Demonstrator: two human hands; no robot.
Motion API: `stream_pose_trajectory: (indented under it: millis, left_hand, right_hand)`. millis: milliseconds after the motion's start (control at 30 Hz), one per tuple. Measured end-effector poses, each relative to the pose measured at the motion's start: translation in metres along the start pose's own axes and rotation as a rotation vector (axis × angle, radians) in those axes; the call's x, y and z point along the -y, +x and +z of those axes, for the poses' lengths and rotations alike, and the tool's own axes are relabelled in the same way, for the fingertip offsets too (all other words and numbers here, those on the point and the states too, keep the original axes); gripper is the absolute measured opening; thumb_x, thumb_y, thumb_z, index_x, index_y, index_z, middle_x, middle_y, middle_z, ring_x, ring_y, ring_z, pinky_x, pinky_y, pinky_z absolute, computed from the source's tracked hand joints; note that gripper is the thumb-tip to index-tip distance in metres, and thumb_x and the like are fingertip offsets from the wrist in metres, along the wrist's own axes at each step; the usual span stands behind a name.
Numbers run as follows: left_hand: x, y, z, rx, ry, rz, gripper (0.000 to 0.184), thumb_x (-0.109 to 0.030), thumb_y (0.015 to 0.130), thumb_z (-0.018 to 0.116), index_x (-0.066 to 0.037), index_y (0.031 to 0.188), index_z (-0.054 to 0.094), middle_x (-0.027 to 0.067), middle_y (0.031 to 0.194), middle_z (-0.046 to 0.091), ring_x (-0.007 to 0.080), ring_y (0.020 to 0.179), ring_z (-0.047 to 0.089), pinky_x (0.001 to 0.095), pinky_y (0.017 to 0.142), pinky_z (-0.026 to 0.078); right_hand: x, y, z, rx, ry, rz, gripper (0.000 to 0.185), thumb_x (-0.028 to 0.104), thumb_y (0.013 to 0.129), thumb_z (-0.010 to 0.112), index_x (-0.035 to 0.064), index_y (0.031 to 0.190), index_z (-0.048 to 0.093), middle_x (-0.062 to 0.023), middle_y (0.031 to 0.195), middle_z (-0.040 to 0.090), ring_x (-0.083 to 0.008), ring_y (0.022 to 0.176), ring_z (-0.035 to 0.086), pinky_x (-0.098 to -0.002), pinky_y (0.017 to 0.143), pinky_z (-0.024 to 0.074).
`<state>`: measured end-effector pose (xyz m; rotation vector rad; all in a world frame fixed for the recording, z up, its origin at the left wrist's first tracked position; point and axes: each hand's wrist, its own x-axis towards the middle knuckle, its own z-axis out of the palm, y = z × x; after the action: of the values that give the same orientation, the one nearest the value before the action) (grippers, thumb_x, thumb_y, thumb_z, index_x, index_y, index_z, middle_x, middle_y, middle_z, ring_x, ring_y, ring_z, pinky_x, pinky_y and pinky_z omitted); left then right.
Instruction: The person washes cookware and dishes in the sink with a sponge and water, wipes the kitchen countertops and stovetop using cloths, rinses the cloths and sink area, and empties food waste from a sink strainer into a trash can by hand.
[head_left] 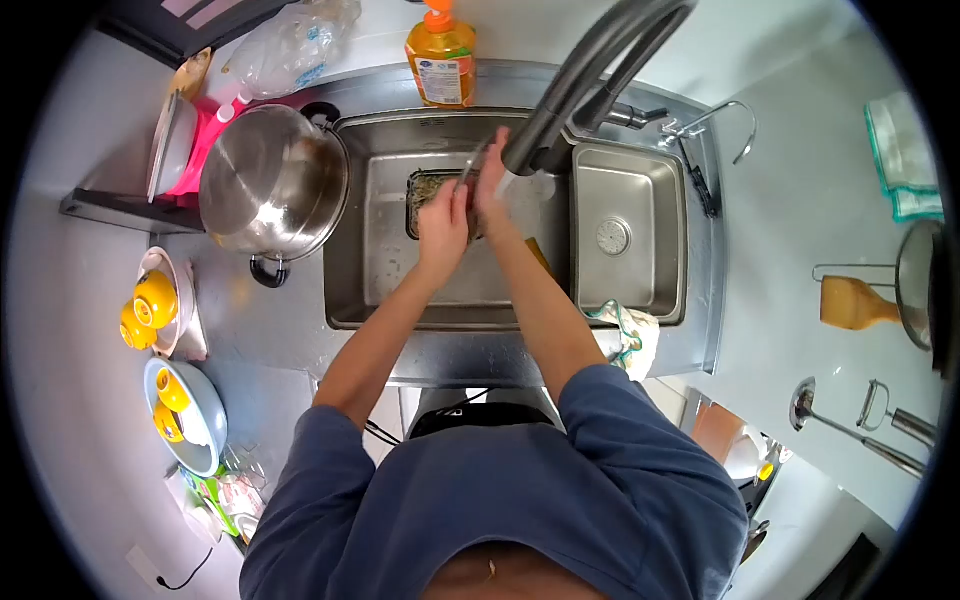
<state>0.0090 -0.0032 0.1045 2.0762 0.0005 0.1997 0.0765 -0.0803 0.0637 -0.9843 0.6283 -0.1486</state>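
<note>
Both of my hands are over the large left basin of the steel sink (pixel 400 290), below the faucet (pixel 570 90). Fingers of my left hand (pixel 442 222) are closed round a thin, dark, flat item (pixel 474 165), too blurred to name. My right hand (pixel 491 182) is upright beside it, palm toward the item, fingers stretched up and partly smeared by motion. Under my left hand, a dark-rimmed rectangular drain basket (pixel 425 187) holds greenish-brown scraps. A yellowish-brown object (pixel 538 253) is partly hidden by my right forearm.
A lidded steel pot (pixel 270 185) stands left of the sink. An orange soap bottle (pixel 441 60) is behind it. The small basin (pixel 625 240) lies right, with a cloth (pixel 632 340) at its front edge. Bowls (pixel 185 415) are at far left; utensils (pixel 855 303) hang at right.
</note>
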Motion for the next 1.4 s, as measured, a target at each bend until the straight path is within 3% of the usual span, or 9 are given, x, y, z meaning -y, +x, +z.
stream_pose_trajectory:
  millis: [100, 167, 400, 633, 800, 1167, 1233, 1300, 1400]
  left_hand:
    - [0.034, 0.016, 0.022, -0.208, -0.172, -0.103, 0.023, -0.017, 0.094, 0.05, 0.002, 0.1, 0.062, 0.0107, 0.079, 0.065, 0.0173, 0.069, 0.059, 0.0279, 0.066, 0.047]
    - [0.046, 0.027, 0.018, -0.227, -0.53, -0.285, 0.026, -0.016, 0.094, 0.05, 0.006, 0.1, 0.061, 0.0129, 0.091, 0.066, 0.022, 0.078, 0.062, 0.0288, 0.072, 0.049]
    - [0.078, 0.036, -0.026, -0.344, -1.037, -0.751, 0.03, -0.016, 0.097, 0.04, 0.008, 0.111, 0.05, 0.0207, 0.106, 0.062, 0.0341, 0.095, 0.062, 0.04, 0.085, 0.053]
    - [0.172, 0.0, -0.032, -0.05, -1.117, -1.076, 0.038, -0.033, 0.095, 0.048, -0.003, 0.118, 0.052, 0.0113, 0.118, 0.059, 0.0245, 0.102, 0.059, 0.032, 0.084, 0.05]
    - [0.224, 0.002, 0.038, 0.157, -1.076, -1.189, 0.039, -0.042, 0.09, 0.055, -0.008, 0.11, 0.062, 0.0043, 0.097, 0.065, 0.022, 0.082, 0.06, 0.0335, 0.069, 0.048]
    - [0.12, 0.02, 0.116, 0.31, -0.013, 0.186, 0.023, -0.022, 0.087, 0.055, -0.006, 0.102, 0.061, 0.0124, 0.071, 0.061, 0.0258, 0.066, 0.059, 0.0364, 0.064, 0.045]
    - [0.094, -0.001, 0.104, 0.561, -0.067, -0.25, 0.028, -0.017, 0.084, 0.057, -0.009, 0.11, 0.059, 0.0138, 0.092, 0.064, 0.0294, 0.084, 0.061, 0.0367, 0.07, 0.047]
    - [0.105, -0.016, 0.12, 0.831, 0.463, 0.621, 0.035, -0.015, 0.08, 0.058, -0.014, 0.115, 0.056, 0.0115, 0.115, 0.057, 0.0299, 0.104, 0.055, 0.0397, 0.083, 0.046]
    - [0.121, -0.044, 0.149, 0.774, 0.536, 1.009, 0.049, -0.016, 0.074, 0.064, -0.019, 0.122, 0.052, 0.008, 0.123, 0.049, 0.0282, 0.113, 0.048, 0.0448, 0.097, 0.039]
  right_hand:
    - [0.041, -0.041, -0.004, 0.36, -0.49, 0.019, 0.052, 0.037, 0.097, 0.034, 0.0059, 0.138, 0.032, -0.0176, 0.14, 0.035, -0.0356, 0.124, 0.037, -0.0452, 0.104, 0.0279]
    - [0.004, -0.044, -0.046, 0.715, -1.064, -1.108, 0.049, 0.031, 0.095, 0.043, 0.004, 0.135, 0.037, -0.0128, 0.144, 0.033, -0.0316, 0.132, 0.03, -0.0457, 0.106, 0.026]
    - [0.016, -0.007, -0.155, 0.879, -1.44, -0.795, 0.065, 0.032, 0.09, 0.052, 0.0048, 0.142, 0.026, -0.0142, 0.151, 0.016, -0.0359, 0.138, 0.016, -0.0503, 0.109, 0.0194]
    - [0.06, -0.012, -0.078, 0.909, -1.241, -1.08, 0.057, 0.033, 0.085, 0.06, 0.0079, 0.131, 0.039, -0.017, 0.132, 0.044, -0.037, 0.112, 0.046, -0.0458, 0.096, 0.0347]
    - [0.068, -0.001, -0.047, 1.039, -1.667, -0.634, 0.04, 0.038, 0.082, 0.062, 0.0094, 0.11, 0.061, -0.0148, 0.107, 0.058, -0.033, 0.103, 0.054, -0.0431, 0.087, 0.0424]
    - [0.167, -0.024, -0.159, 0.358, -1.495, -0.656, 0.032, 0.037, 0.084, 0.061, 0.0092, 0.1, 0.066, -0.0137, 0.091, 0.066, -0.0347, 0.09, 0.061, -0.0393, 0.077, 0.0492]
    - [0.171, -0.009, -0.194, 0.296, -1.158, -0.564, 0.029, 0.031, 0.086, 0.062, 0.0062, 0.101, 0.066, -0.0141, 0.091, 0.067, -0.0289, 0.083, 0.064, -0.0345, 0.075, 0.0486]
    - [0.159, 0.018, -0.235, 0.217, -0.873, -0.374, 0.026, 0.024, 0.087, 0.062, 0.0014, 0.099, 0.065, -0.0042, 0.079, 0.065, -0.0102, 0.07, 0.055, -0.0244, 0.067, 0.0451]
    - [0.143, 0.033, -0.269, 0.059, -0.666, -0.333, 0.025, 0.023, 0.088, 0.063, 0.0005, 0.099, 0.065, 0.0007, 0.077, 0.06, -0.0074, 0.069, 0.05, -0.0223, 0.064, 0.0421]
